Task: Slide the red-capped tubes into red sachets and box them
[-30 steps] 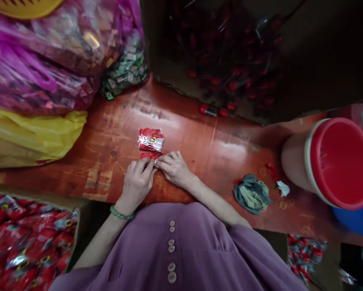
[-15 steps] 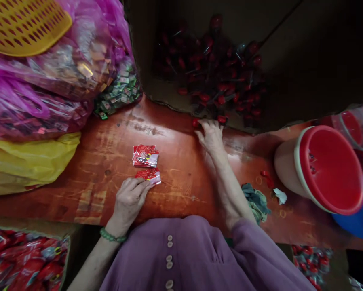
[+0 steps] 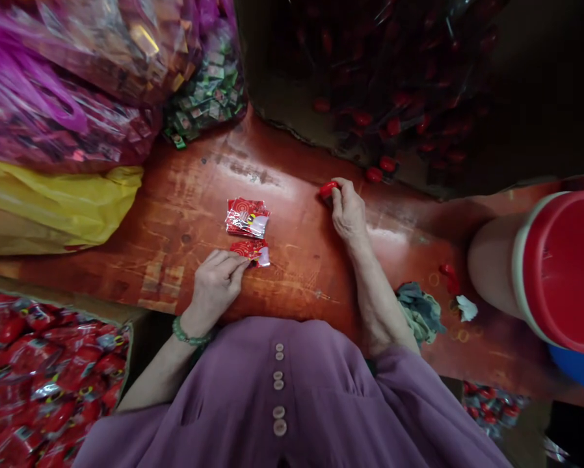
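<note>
My left hand (image 3: 217, 284) rests on the red table (image 3: 321, 260) with its fingertips pinched on a small red packet (image 3: 253, 251). Just beyond it lies a little stack of red and white packets (image 3: 246, 218). My right hand (image 3: 348, 211) is stretched toward the far edge and is closed on a small red-capped item (image 3: 328, 189). More of these red-capped items (image 3: 380, 166) spill from a dark box behind it.
Pink bags of wrapped sweets (image 3: 77, 84) and a yellow bag (image 3: 43, 208) stand at the left. A carton of red packets (image 3: 33, 377) sits at the lower left. A red-lidded bucket (image 3: 555, 266) lies at the right, with a crumpled cloth (image 3: 419, 312) nearby.
My right hand left the packet, reached out to the box and has now drawn back a little with a red-capped item in it. The left hand stayed on the packet.
</note>
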`<state>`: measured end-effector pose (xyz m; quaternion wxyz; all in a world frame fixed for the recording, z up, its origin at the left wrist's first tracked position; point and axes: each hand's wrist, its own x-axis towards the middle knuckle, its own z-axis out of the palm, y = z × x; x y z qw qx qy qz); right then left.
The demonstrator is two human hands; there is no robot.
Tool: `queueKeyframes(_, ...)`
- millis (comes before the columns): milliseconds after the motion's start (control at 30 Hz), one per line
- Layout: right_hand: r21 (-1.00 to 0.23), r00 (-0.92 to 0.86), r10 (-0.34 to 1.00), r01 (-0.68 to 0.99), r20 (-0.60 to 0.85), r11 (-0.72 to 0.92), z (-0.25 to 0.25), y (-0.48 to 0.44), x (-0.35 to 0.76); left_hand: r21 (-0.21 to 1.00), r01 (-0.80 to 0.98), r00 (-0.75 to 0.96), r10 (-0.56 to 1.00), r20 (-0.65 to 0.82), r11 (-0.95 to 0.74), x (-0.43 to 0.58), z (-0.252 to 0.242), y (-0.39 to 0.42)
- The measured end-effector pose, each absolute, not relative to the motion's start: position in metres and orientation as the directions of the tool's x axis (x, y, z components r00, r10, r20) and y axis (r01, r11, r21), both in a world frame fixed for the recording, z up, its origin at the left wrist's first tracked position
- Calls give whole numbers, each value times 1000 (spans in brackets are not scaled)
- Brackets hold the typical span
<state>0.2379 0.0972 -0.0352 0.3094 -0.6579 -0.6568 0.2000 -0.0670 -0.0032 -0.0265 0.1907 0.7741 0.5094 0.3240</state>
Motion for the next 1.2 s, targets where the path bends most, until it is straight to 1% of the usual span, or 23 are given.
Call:
queueKeyframes(33, -794, 102, 988, 608, 116, 31, -35, 89, 234, 599, 686, 257, 908, 330, -412, -66, -28, -4)
queueKeyframes(67, -890, 139, 988, 457, 63, -8, -34, 81, 229, 572, 706, 253, 903, 348, -418, -65, -29, -6)
queueKeyframes(100, -951, 161, 987, 305, -5, -55, -33, 74, 223, 545, 723, 258, 898, 357, -424, -64, -30, -7)
queueKeyframes(133, -980, 168, 983, 169, -73, -102, -31, 66, 217, 523, 735, 271, 894, 358, -432, -64, -31, -8)
queueKeyframes(200, -984, 162, 971, -30, -179, -176, -27, 54, 206, 495, 743, 309, 887, 344, -451, -63, -31, -11)
queueKeyframes(267, -962, 166, 954, -152, -249, -225, -23, 45, 197, 485, 733, 354, 876, 328, -477, -63, -33, -13)
queueKeyframes(367, -924, 163, 937, -284, -309, -255, -18, 34, 189, 480, 712, 376, 855, 357, -513, -62, -36, -14)
queueKeyframes(467, -895, 113, 939, -355, -326, -268, -13, 23, 185, 518, 696, 305, 858, 413, -497, -62, -40, -14)
queueKeyframes(533, -894, 84, 943, -353, -323, -275, -10, 15, 181, 568, 689, 229, 879, 418, -450, -62, -39, -12)
queueKeyframes(633, -913, 75, 947, -297, -313, -279, -8, 4, 174, 634, 670, 151, 907, 393, -386, -64, -31, -10)
queueKeyframes(733, -947, 105, 956, -204, -275, -250, -8, -9, 165, 689, 624, 156, 923, 352, -368, -64, -15, -9)
queueKeyframes(800, -971, 115, 967, -105, -226, -214, -5, -17, 159, 730, 585, 188, 935, 301, -353, -62, -4, -9)
queueKeyframes(933, -990, 69, 993, 102, -91, -98, 9, -30, 151, 822, 480, 245, 946, 210, -307, -59, 11, -12)
queueKeyframes(1067, -975, -26, 999, 218, 47, 52, 23, -34, 147, 887, 390, 248, 956, 158, -248, -57, 16, -15)
queueKeyframes(1200, -922, -155, 975, 328, 161, 205, 28, -34, 149, 930, 322, 241, 965, 101, -178, -55, 16, -15)
